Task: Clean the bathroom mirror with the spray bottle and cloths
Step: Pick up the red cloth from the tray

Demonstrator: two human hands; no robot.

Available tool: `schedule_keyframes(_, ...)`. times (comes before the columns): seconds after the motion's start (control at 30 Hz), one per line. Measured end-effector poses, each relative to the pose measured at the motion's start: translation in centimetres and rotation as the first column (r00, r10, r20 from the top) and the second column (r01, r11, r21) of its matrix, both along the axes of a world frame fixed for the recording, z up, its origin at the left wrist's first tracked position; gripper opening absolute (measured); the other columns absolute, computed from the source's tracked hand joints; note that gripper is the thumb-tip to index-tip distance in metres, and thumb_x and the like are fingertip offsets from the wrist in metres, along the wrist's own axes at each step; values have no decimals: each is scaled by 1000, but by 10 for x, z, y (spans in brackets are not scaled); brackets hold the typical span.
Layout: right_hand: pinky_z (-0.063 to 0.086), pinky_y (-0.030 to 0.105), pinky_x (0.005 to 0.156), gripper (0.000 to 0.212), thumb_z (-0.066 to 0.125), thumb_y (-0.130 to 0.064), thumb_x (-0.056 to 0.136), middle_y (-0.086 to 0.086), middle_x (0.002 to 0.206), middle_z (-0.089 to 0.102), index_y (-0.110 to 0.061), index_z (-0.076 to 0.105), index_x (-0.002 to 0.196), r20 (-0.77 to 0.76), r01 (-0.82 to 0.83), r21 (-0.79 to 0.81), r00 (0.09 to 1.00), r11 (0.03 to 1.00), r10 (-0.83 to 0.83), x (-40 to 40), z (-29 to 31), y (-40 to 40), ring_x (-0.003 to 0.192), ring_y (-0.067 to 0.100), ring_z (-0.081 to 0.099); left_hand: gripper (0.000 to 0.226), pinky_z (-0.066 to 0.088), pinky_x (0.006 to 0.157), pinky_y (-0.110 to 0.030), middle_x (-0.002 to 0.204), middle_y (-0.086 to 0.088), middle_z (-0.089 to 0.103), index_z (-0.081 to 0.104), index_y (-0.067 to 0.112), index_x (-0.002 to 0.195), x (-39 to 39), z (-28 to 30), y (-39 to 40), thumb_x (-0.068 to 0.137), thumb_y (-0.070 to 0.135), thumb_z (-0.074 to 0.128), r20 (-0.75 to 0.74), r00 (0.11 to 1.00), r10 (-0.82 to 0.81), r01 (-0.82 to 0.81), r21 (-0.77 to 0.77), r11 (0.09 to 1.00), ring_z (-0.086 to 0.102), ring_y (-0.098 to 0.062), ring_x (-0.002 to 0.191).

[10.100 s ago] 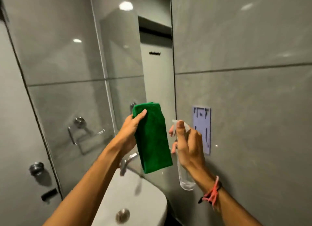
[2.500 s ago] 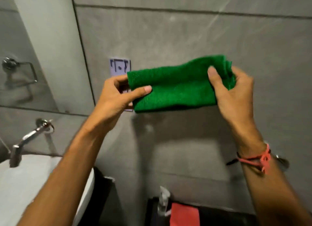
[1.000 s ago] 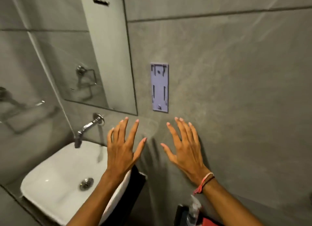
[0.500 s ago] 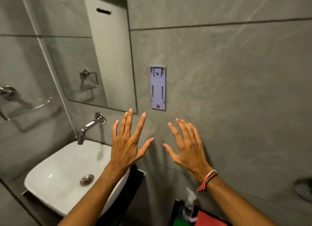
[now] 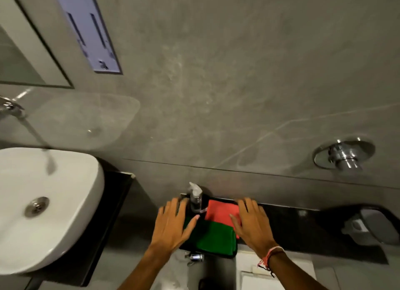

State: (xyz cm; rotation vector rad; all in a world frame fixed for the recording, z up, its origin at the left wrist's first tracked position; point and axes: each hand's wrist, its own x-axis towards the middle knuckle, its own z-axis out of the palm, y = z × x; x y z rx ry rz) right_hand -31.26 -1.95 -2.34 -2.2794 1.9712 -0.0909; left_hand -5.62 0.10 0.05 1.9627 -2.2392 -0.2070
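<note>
A clear spray bottle (image 5: pixel 195 199) stands upright at the back of a black ledge (image 5: pixel 303 231). A folded red cloth (image 5: pixel 219 212) lies to its right, and a folded green cloth (image 5: pixel 213 237) lies in front of both. My left hand (image 5: pixel 172 223) is spread flat, fingers apart, over the left edge of the green cloth, beside the bottle. My right hand (image 5: pixel 252 221) is spread open over the right side of the red cloth. Neither hand grips anything. Only the mirror's lower right corner (image 5: pixel 19 60) shows at the upper left.
A white basin (image 5: pixel 43 205) with a chrome tap (image 5: pixel 13 107) sits at left on a dark counter. A pale wall plate (image 5: pixel 91 32) hangs beside the mirror. A chrome wall fitting (image 5: pixel 344 155) and a grey holder (image 5: pixel 372 227) are at right.
The view has tipped down from the wall to the ledge. Both open hands have dropped from in front of the wall onto the cloths beside the bottle.
</note>
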Motion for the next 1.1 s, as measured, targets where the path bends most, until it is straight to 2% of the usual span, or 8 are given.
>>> schedule_keyframes(0.1, 51, 45, 98, 50, 62, -34, 93, 11, 132, 58, -16, 51, 138, 279, 218, 291, 912, 932, -301, -17, -39, -2, 120, 33, 59, 52, 51, 99, -37, 137, -5, 56, 50, 22, 140, -29, -38, -11, 99, 49, 34, -47, 997, -56, 64, 199, 978, 60, -25, 118)
schedule_keyframes(0.17, 49, 40, 104, 54, 71, -22, 90, 18, 133, 61, -9, 50, 139, 437, 328, 522, 689, 787, -578, -20, -59, -11, 123, 36, 60, 50, 43, 109, -37, 151, -3, 44, 38, 25, 149, -48, -60, -22, 102, 41, 34, -152, 988, -27, 79, 346, 935, 54, -25, 129)
schedule_keyframes(0.33, 57, 42, 94, 52, 88, -16, 76, 20, 106, 76, -4, 64, 121, 459, 400, 696, 390, 596, -798, -15, -99, -33, 103, 34, 72, 53, 46, 107, -44, 150, -15, 44, 33, 17, 152, -84, -101, -52, 102, 32, 42, -254, 952, 173, -4, 552, 834, 55, -38, 129)
schedule_keyframes(0.53, 50, 22, 62, 24, 89, -11, 71, 5, 75, 71, -18, 66, 72, 546, 401, 625, 389, 670, -742, 1, -112, -39, 72, 18, 65, 56, 50, 102, -45, 144, -19, 51, 30, 18, 149, -99, -119, -67, 97, 24, 49, -304, 910, 281, -38, 613, 789, 58, -40, 124)
schedule_keyframes(0.67, 56, 35, 73, 15, 71, -3, 84, 6, 85, 74, -18, 68, 86, 684, 325, 519, 398, 791, -612, 1, -86, -44, 80, 19, 67, 70, 44, 111, -44, 157, -14, 39, 12, 20, 159, -90, -98, -65, 100, 29, 48, -414, 881, 229, 47, 559, 828, 49, -34, 137)
schedule_keyframes(0.87, 38, -9, 75, 41, 61, 6, 93, -25, 102, 58, -31, 64, 108, 835, 206, 319, 401, 925, -377, -1, 28, -68, 88, -29, 60, 83, 32, 118, -33, 161, -2, 37, 10, 32, 158, -68, -10, -66, 90, 69, 43, -471, 865, 175, 10, 363, 932, 39, -24, 147)
schedule_keyframes(0.97, 40, -6, 75, 35, 62, -2, 95, -9, 116, 61, -22, 57, 122, 858, 112, 255, 432, 961, -278, -4, 100, -84, 95, -4, 63, 85, 37, 119, -33, 150, 6, 54, 23, 38, 154, -58, 55, -62, 82, 73, 54, -661, 742, 109, 32, 198, 980, 53, -14, 137)
schedule_keyframes(1.1, 45, -2, 67, 42, 67, -6, 77, -17, 114, 60, -31, 58, 110, 931, -7, 76, 358, 997, -68, 26, 220, -94, 79, -24, 62, 85, 55, 93, -16, 114, 22, 75, 42, 42, 141, -25, 159, -58, 67, 63, 78, -897, 439, 51, -90, 13, 996, 70, 4, 106)
